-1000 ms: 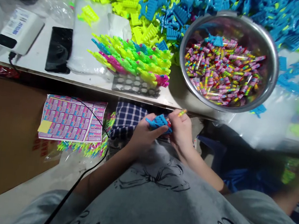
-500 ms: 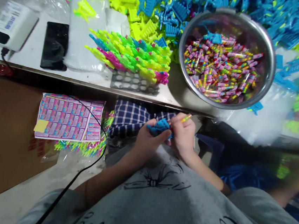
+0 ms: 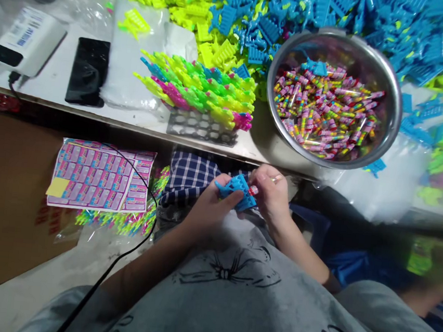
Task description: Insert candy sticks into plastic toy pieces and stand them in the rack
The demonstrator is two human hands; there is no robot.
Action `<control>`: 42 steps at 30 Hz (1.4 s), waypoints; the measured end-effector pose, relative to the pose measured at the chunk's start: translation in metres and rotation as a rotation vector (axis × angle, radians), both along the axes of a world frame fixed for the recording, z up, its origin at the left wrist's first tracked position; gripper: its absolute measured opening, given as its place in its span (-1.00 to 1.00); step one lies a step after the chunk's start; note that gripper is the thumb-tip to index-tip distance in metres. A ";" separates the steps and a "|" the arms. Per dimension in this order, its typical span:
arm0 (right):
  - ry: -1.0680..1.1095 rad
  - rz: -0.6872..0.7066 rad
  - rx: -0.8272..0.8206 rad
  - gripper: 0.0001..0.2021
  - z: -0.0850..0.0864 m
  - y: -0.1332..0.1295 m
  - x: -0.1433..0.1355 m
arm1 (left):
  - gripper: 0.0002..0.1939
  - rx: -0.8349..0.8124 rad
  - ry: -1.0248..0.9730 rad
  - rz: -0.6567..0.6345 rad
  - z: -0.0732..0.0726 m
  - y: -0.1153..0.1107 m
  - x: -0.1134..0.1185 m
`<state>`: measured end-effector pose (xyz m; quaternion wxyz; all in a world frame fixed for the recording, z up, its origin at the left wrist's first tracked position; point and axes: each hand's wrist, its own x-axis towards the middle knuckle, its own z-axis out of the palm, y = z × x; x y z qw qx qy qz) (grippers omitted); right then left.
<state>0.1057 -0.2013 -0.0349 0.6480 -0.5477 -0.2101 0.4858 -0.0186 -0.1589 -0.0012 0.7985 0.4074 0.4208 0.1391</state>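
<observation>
Between its thumb and fingers my left hand (image 3: 218,199) grips a blue plastic piece (image 3: 238,189) above my lap. At the right side of that piece, the fingers of my right hand (image 3: 271,194) are closed by a small candy tube with a red end (image 3: 253,190); most of the tube is hidden. Beyond the hands, a metal bowl (image 3: 393,117) on the table holds many similar tubes and a blue piece. Left of the bowl, bright yellow, green, blue and pink pieces (image 3: 205,89) stand in rows over a grey rack with holes (image 3: 178,124).
Piles of yellow (image 3: 186,1) and blue pieces (image 3: 295,6) cover the table's back. A phone (image 3: 88,72), a white device (image 3: 32,38) and plastic bags (image 3: 131,68) lie left. Label sheets (image 3: 95,177) and a black cable (image 3: 119,254) are lower left. Another person's arm (image 3: 433,285) is blurred at right.
The blue piece is turned and shows more of its slatted side. My right hand's fingers have shifted over the tube, whose yellow end no longer shows. The view has moved slightly.
</observation>
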 end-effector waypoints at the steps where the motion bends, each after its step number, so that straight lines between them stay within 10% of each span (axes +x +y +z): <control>1: -0.004 -0.016 0.015 -0.80 0.000 0.001 0.000 | -0.80 -0.008 -0.019 -0.023 -0.001 0.001 -0.001; 16: -0.073 -0.133 0.110 -0.89 -0.001 0.001 -0.018 | -0.83 0.054 0.079 -0.206 -0.002 0.004 -0.005; 26: -0.332 0.067 0.289 -0.68 0.004 0.012 -0.017 | -0.79 0.041 0.047 -0.213 -0.005 0.012 -0.011; 42: -0.442 -0.070 0.298 -0.65 -0.003 0.005 -0.019 | -0.74 -0.061 -0.101 -0.170 -0.014 0.000 -0.012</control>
